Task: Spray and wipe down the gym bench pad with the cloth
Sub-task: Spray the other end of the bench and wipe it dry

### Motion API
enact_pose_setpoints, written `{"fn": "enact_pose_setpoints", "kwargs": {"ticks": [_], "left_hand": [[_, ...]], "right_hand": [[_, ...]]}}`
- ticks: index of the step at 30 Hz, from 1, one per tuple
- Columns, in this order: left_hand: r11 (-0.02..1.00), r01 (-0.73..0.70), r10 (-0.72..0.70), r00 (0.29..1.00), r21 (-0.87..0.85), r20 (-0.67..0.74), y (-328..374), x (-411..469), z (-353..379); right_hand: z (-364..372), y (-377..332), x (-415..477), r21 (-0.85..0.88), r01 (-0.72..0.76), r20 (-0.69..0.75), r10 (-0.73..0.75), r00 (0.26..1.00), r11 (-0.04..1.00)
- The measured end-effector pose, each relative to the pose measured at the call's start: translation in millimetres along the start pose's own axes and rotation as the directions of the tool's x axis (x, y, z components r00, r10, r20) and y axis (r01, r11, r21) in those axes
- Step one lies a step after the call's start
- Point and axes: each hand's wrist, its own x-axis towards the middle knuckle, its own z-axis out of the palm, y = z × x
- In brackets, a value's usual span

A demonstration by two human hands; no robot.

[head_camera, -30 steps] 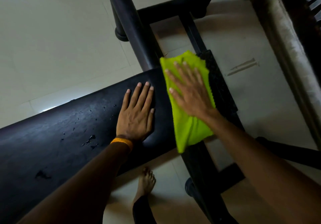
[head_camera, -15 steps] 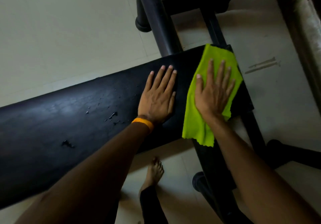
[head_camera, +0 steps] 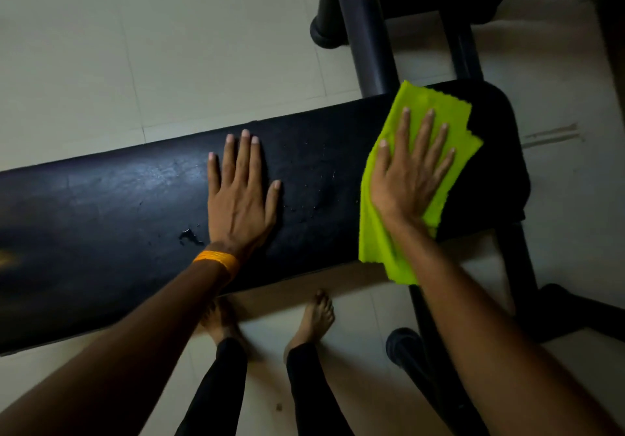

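The black bench pad runs from the left edge to the right of centre, with small droplets on its surface. My left hand lies flat on the pad, fingers spread, holding nothing; an orange band circles its wrist. A bright green cloth is spread over the pad's right part, its lower corner hanging off the near edge. My right hand presses flat on top of the cloth with fingers apart. No spray bottle is in view.
Black frame tubes rise behind the pad's right end, and more frame legs stand on the floor at the right. My bare feet stand on the pale tiled floor just below the pad's near edge.
The cloth and my right hand have come in from the pad's right end, whose black surface is now bare beyond them. My left hand stays flat on the pad. The view has shifted.
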Motion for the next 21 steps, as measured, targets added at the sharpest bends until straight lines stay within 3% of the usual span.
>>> {"fn": "enact_pose_setpoints", "kwargs": {"ticks": [1,3,5,7,8,9,11,12,13,14,15,17,18,19,21], "left_hand": [[1.000,-0.003,0.003,1.000,0.015,0.002,0.6,-0.2,1.2],[1.000,0.000,0.000,1.000,0.026,0.003,1.0,-0.6,1.7],[1.000,-0.004,0.004,1.000,0.029,0.004,0.2,-1.0,1.0],[0.999,-0.008,0.008,1.000,0.039,0.007,-0.8,-0.9,1.7],[0.999,-0.009,0.009,1.000,0.048,0.005,-0.9,-0.3,2.6],[0.999,-0.012,0.012,1.000,0.053,0.002,0.0,0.5,3.4],[0.998,-0.010,0.010,1.000,0.054,0.008,-0.2,0.6,3.9],[0.999,-0.008,0.008,1.000,0.052,0.010,-0.5,0.4,4.1],[0.999,-0.008,0.007,1.000,0.052,0.011,-0.6,0.2,4.1],[0.999,-0.008,0.007,1.000,0.052,0.009,-0.8,0.2,3.7],[0.999,-0.010,0.010,1.000,0.049,0.008,-0.9,0.4,3.8],[0.999,-0.014,0.013,1.000,0.044,0.010,-0.9,0.6,4.9],[0.999,-0.011,0.010,1.000,0.045,0.015,-1.4,0.5,4.9],[0.999,-0.011,0.010,1.000,0.048,0.020,-1.8,0.7,5.2],[0.998,-0.017,0.016,1.000,0.060,0.022,-1.9,0.5,6.1]], "right_hand": [[1.6,-17.6,-19.7,0.008,-0.002,0.011,0.002,1.000,1.000],[0.3,-34.5,-52.9,-0.020,0.248,0.114,-0.245,0.963,0.968],[-5.0,-27.5,-47.7,-0.007,0.545,0.210,-0.531,0.821,0.839],[-4.0,-16.6,-6.8,0.000,0.710,0.224,-0.691,0.687,0.705],[-1.8,-14.2,13.5,-0.009,0.715,0.216,-0.697,0.684,0.699],[-0.7,-15.3,26.7,-0.022,0.655,0.189,-0.640,0.745,0.756],[1.7,-36.4,13.7,-0.025,0.399,0.099,-0.395,0.913,0.917],[2.6,-50.3,-6.0,-0.009,0.281,0.071,-0.280,0.957,0.960],[2.8,-61.2,-29.3,0.002,0.255,0.079,-0.254,0.964,0.967],[2.1,-65.9,-48.1,0.014,0.320,0.112,-0.319,0.941,0.947],[0.9,-61.8,-56.5,0.018,0.447,0.155,-0.444,0.882,0.894],[-3.0,-42.2,-32.8,0.040,0.702,0.223,-0.691,0.688,0.712],[-3.5,-34.1,-11.3,0.042,0.761,0.238,-0.746,0.622,0.647],[-2.0,-27.5,10.5,0.037,0.767,0.231,-0.752,0.617,0.641],[0.0,-21.9,37.6,0.020,0.592,0.181,-0.585,0.790,0.806]]}}
